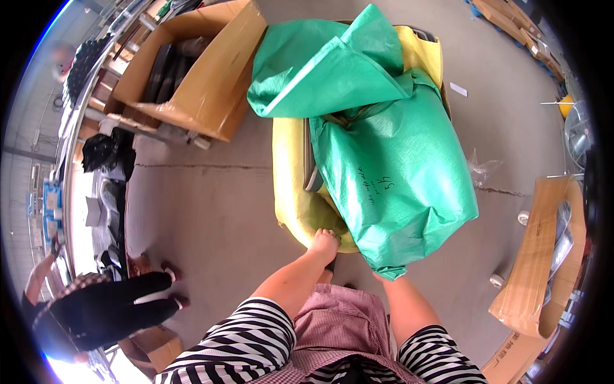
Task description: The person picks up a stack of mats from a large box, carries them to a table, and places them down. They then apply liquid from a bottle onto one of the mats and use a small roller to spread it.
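In front of me stands a large yellow container (289, 185) that looks like a soft-sided bin or sack, with something grey-edged inside it. A full green woven sack (409, 173) with handwriting on it lies across its right side, and a green flap (332, 70) is folded over the far end. My left hand (325, 244) is closed on the near rim of the yellow container. Beneath the bunched near corner of the green sack, my right hand (384, 277) grips it, its fingers mostly hidden by the material.
At the far left, an open cardboard box (211, 102) holds dark items. Another open carton (534, 256) stands on the right, with plastic inside and casters beside it. A person (109, 307) in dark clothes is at the left by a workbench. A fan (577, 136) stands at the right edge.
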{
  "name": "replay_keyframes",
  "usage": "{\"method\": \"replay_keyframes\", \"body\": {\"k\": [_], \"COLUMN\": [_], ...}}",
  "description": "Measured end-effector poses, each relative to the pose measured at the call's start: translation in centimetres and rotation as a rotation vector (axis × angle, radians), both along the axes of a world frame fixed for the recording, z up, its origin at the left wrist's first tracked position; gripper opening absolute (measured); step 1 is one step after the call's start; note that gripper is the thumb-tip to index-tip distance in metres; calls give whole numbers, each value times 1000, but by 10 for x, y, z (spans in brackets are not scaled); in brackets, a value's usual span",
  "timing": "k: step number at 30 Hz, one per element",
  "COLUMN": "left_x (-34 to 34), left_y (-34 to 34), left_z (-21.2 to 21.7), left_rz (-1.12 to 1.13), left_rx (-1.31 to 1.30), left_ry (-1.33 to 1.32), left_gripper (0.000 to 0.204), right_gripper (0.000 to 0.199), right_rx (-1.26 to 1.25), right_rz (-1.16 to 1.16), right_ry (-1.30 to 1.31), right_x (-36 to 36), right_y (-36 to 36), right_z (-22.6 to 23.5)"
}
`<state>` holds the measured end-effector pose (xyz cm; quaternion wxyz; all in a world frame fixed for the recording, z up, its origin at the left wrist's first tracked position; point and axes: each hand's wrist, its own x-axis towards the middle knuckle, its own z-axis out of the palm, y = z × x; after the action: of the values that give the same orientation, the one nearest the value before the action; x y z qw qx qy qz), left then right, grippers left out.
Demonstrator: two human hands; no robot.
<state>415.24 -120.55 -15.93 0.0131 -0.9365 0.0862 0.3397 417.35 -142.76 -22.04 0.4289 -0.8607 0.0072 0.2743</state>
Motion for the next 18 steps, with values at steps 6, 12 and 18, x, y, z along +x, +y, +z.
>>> {"method": "replay_keyframes", "body": {"k": [6,12,18], "left_x": [-3,-4,-9], "left_y": [-6,-16,-23], "left_z": [1,6,8], "left_rz": [94,97,120], "left_rx": [23,-13,15], "left_ry": [75,51,20], "left_gripper": [26,25,26], "right_gripper": [59,58,58], "right_rx": [32,16,46], "right_rz": [44,92,132], "right_ry": [51,93,137], "right_x": [17,28,34], "right_y": [-5,-23,-17], "right_z": [7,5,5]}}
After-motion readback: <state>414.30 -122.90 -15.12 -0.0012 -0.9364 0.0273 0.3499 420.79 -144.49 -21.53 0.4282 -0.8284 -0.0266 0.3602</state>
